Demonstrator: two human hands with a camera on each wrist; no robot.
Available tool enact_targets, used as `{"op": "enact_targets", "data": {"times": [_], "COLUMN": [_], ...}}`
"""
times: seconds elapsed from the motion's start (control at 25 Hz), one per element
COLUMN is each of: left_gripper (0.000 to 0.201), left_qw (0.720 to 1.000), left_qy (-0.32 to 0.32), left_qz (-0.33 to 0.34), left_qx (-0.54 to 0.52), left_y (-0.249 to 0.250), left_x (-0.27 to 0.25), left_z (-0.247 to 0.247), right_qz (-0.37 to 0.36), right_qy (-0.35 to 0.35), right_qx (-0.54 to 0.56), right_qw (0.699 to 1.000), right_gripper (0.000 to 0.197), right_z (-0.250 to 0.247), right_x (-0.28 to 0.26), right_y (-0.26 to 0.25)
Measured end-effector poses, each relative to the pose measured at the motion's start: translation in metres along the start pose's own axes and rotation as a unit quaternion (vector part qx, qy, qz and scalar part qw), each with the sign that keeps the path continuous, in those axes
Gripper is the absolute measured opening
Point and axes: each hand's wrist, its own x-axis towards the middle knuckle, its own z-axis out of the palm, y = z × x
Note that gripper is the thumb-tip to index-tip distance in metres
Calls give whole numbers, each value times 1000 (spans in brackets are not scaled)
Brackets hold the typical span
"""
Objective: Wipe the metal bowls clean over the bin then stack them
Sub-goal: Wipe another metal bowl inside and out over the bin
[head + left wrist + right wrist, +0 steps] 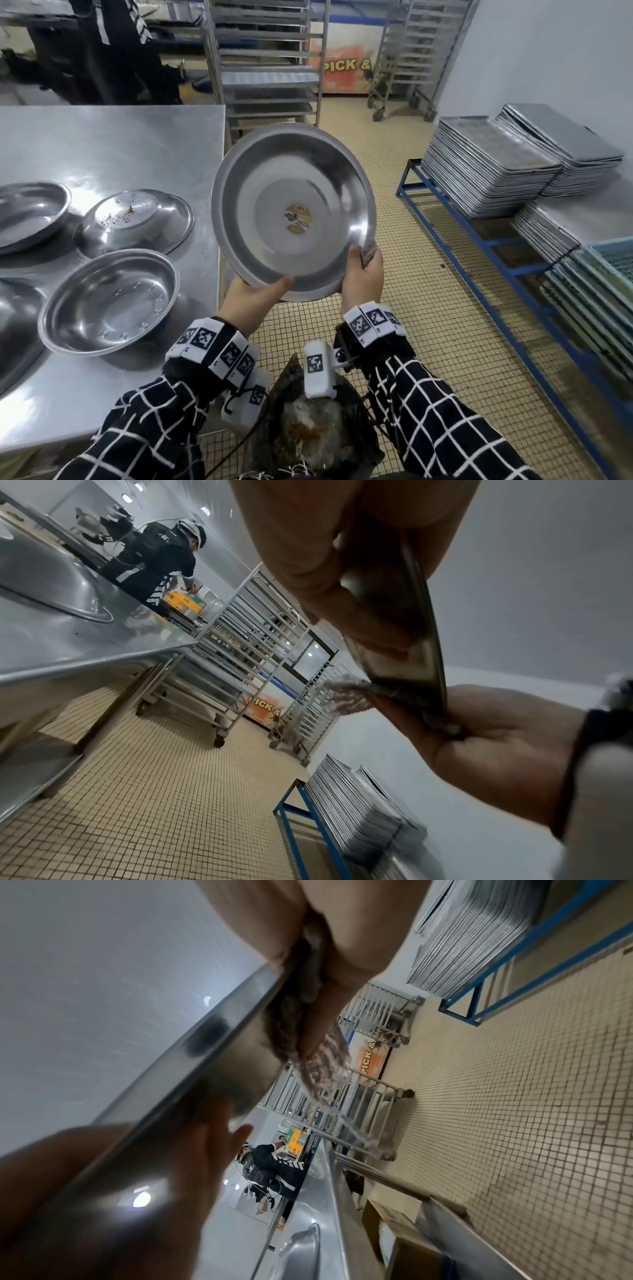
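Held bowl (294, 212): centre of the frame, tilted, above the bin (315, 442) at the bottom centre.
Left hand (253, 301): at the bowl's lower rim.
Right hand (363, 277): at the lower right rim, with a cloth (346, 696) pressed behind it.
Table (113, 144): left of the frame; four bowls (109, 301) are set on it.
Tray stacks (486, 164): right, on a low frame (479, 240).
Racks (267, 58): top centre, behind the table.

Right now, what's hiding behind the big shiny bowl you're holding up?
Behind the bowl, the left hand's fingers and a cloth pressed there by the right hand. From the head view both are covered; only the wrist views show them.
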Motion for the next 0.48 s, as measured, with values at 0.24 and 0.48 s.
{"op": "enact_targets", "data": {"times": [0.24,0.48], "left_gripper": [25,24], "left_qw": [997,987], "left_qy": [76,93], "left_qz": [-20,25], "left_qx": [22,132], "left_y": [12,20], "left_x": [17,19], "left_z": [-27,-36], "right_qz": [16,-157], "right_qy": [-49,-223], "right_qx": [-55,-226], "right_qw": [997,935], "right_gripper": [22,40], "right_z": [-9,4], "right_x": [-3,-29], "right_y": [12,15]}}
